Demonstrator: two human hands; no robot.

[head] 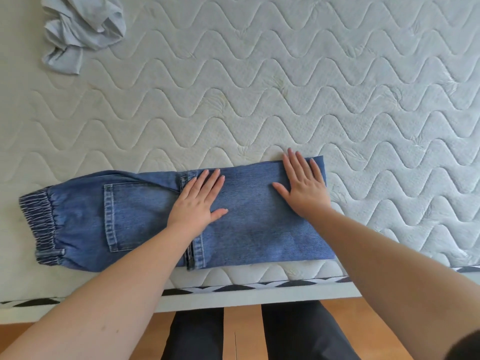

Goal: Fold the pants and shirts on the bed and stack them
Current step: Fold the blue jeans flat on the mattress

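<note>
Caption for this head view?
Both hands, left hand and right hand, press folded jeans flat on the mattress.

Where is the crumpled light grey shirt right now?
In the head view the light grey shirt lies bunched at the far left corner of the mattress, well apart from the jeans that both hands press flat at the near edge.

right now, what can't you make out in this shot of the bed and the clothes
All in the head view:
- The jeans: the layers beneath the top fold are hidden; the left hand and right hand, pressed flat, cover some denim.
- The pale crumpled garment: the top edge cuts it off and it is bunched, so its type is unclear.
- The mattress: it runs beyond the frame, so any other clothes or a stack go unseen.
</note>
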